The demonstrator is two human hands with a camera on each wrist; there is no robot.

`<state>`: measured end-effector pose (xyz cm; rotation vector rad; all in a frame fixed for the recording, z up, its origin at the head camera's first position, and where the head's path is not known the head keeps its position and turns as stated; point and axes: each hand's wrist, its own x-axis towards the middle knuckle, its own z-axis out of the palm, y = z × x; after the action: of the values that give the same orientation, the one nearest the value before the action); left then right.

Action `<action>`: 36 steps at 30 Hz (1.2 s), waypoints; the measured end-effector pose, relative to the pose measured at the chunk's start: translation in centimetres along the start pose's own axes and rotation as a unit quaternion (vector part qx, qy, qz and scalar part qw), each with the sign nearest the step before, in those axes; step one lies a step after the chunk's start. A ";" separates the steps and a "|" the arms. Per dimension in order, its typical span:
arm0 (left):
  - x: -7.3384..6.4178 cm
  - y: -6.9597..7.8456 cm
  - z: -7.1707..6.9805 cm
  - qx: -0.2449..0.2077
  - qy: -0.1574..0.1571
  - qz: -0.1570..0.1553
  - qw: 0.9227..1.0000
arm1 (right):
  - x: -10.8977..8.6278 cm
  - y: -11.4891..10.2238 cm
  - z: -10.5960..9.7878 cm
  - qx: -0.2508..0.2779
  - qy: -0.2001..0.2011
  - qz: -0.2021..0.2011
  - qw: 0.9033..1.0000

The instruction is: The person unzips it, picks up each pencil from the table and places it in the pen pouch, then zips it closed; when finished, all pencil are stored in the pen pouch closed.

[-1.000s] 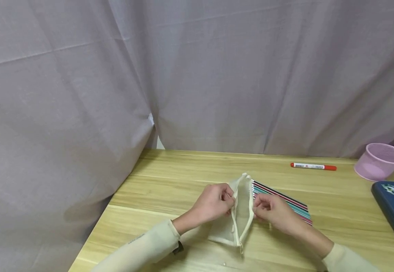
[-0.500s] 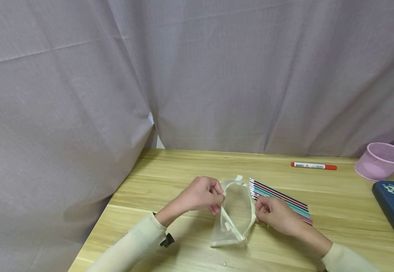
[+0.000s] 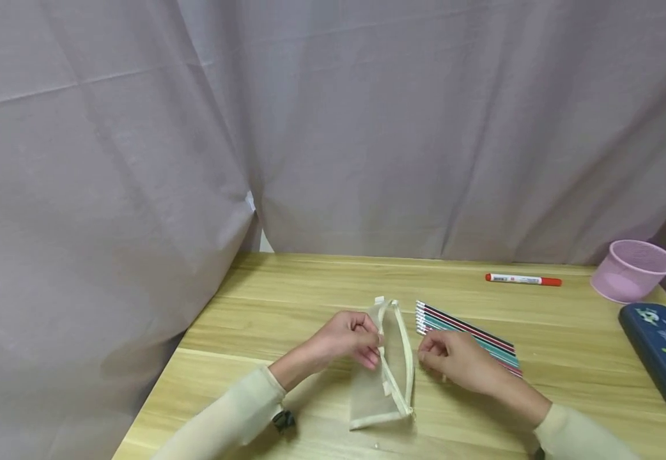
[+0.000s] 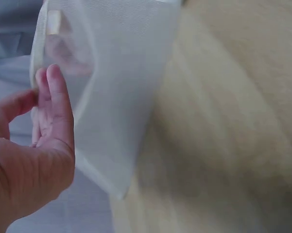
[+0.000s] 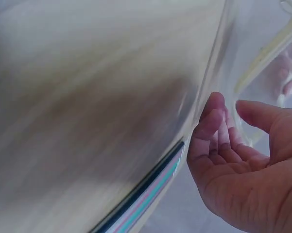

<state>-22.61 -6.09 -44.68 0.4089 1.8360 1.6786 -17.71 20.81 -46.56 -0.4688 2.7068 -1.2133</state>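
A pale cream, see-through zip pouch (image 3: 367, 399) stands on the table with its zipper undone and its mouth gaping. My left hand (image 3: 346, 340) pinches the left edge of that mouth between thumb and fingers. In the left wrist view, the sheer pouch wall (image 4: 121, 97) hangs beyond the fingertips. My right hand (image 3: 461, 361) is just right of the pouch, loosely curled with nothing in it. A gap shows between its thumb and fingers in the right wrist view, where the zipper edge (image 5: 265, 56) lies beyond them. The right hand partly hides a row of striped pencils (image 3: 479, 334).
A red-capped marker (image 3: 523, 279) lies at the back of the wooden table (image 3: 287, 281). To its right stands a pink mesh pen cup (image 3: 626, 281), with a dark blue pencil case (image 3: 658, 364) in front of it. A grey curtain (image 3: 339, 128) hangs behind.
My right hand has let go of the pouch's right edge, and the mouth has narrowed. My left hand still grips the left edge, a little left of where it was a second ago.
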 end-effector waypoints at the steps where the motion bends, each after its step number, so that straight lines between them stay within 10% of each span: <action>1: 0.1 -0.3 0.0 -0.008 -0.001 0.006 1.000 | -0.1 0.0 -0.2 -0.002 0.003 -0.001 1.000; 13: 1.2 -2.4 -0.7 -0.061 -0.062 0.028 0.996 | -2.6 0.9 -3.2 -0.015 0.024 0.009 1.000; 28: 1.6 -1.8 -0.2 -0.073 -0.025 0.028 0.997 | -1.0 4.8 -7.0 -0.121 0.100 -0.015 0.987; 36: 1.8 -1.7 -0.5 -0.076 -0.003 0.026 0.997 | 1.4 7.8 -9.4 -0.097 0.061 0.032 0.993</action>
<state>-24.03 -5.61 -46.71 0.3991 1.6930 1.8349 -23.16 31.83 -46.12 -0.3356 2.9349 -1.0003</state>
